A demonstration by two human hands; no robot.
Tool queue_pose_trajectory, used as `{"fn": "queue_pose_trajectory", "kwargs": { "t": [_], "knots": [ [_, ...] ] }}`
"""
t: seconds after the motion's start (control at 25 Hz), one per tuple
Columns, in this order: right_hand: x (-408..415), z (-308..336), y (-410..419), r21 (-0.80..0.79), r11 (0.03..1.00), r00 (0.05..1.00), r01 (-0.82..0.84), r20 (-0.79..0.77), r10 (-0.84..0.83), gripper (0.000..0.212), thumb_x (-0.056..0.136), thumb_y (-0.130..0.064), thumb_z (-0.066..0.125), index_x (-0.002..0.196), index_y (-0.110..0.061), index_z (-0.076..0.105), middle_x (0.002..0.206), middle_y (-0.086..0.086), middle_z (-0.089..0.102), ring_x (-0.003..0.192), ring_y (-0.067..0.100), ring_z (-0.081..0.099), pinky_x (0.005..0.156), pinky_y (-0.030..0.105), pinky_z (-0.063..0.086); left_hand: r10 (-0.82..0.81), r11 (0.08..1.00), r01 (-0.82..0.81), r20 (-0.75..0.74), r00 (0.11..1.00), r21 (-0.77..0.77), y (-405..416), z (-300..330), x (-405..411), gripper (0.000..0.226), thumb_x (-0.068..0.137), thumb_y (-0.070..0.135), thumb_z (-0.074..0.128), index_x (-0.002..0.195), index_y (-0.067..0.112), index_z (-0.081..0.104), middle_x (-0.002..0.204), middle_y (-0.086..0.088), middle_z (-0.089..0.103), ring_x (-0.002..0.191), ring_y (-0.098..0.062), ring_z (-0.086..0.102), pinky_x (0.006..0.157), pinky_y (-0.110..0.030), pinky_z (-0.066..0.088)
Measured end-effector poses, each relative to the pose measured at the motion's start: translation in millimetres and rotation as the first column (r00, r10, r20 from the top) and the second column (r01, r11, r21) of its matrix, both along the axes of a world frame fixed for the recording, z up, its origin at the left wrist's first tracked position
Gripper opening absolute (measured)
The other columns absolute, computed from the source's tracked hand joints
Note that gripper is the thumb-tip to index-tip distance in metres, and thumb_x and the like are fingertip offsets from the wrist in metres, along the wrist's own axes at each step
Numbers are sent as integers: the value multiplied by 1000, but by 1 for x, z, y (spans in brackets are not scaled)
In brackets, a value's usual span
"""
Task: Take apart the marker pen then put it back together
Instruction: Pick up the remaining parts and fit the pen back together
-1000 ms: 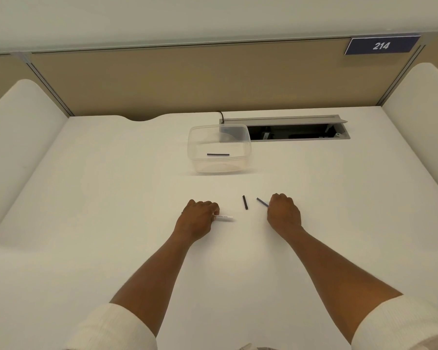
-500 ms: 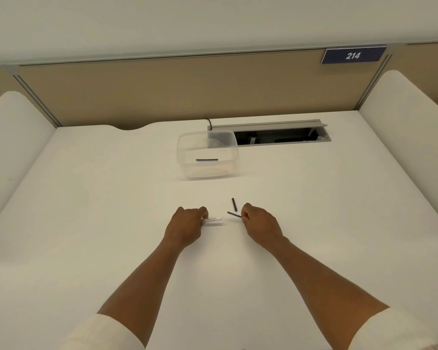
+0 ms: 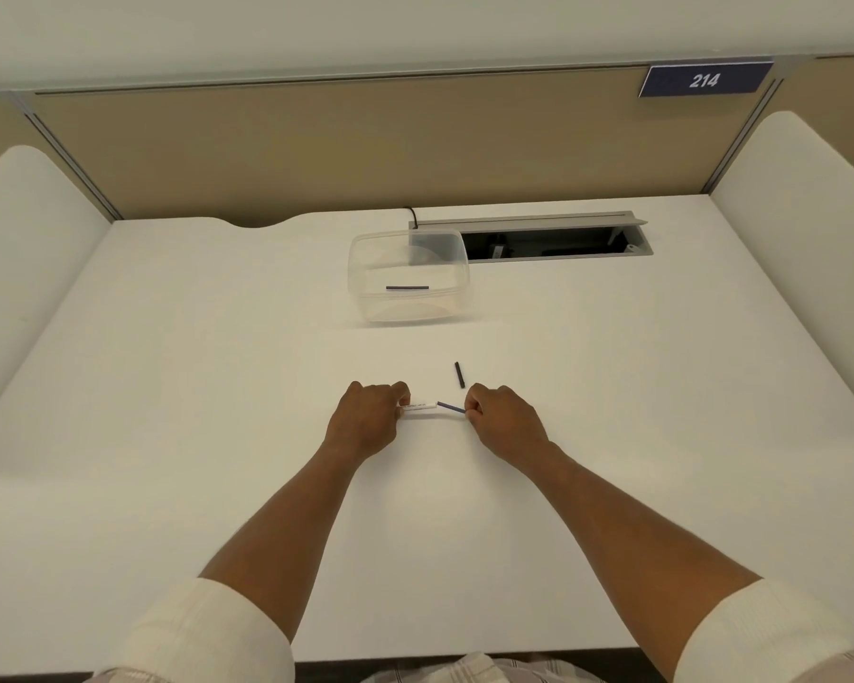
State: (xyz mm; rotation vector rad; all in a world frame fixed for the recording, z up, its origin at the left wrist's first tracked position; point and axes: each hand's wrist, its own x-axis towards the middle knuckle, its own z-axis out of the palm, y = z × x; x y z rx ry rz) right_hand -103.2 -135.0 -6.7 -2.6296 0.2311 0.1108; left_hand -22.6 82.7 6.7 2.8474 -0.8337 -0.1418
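I read the left hand [image 3: 368, 420] pinching the white barrel [image 3: 421, 406], open end rightward. Right hand [image 3: 501, 420] pinches the dark refill [image 3: 450, 407], tilted, tip at the mouth. Axes need aligning. Cap [image 3: 459, 374] lies on the desk [image 3: 218, 386] just beyond.

— What do we see far off on the white tabletop [image 3: 218, 386]?
— A clear plastic container [image 3: 408, 276], and just right of it an open cable hatch [image 3: 553, 239]. Above, we read 214 on a blue sign [image 3: 704, 80].
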Motion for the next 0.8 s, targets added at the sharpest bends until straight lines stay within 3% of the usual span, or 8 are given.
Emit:
{"fn": "queue_pose_trajectory", "kwargs": {
  "t": [0.8],
  "knots": [
    [0,-1,-1,-12,999,999,-35,11,35,8,92,-23,46,86,-25,51,76,-4,56,83,20,49,63,35,43,-20,1000,20,9,1000,14,-2,-5,3,13,94,17,46,98,26,54,93,3,71,70,-24,55,83,-33,35]
  ]
}}
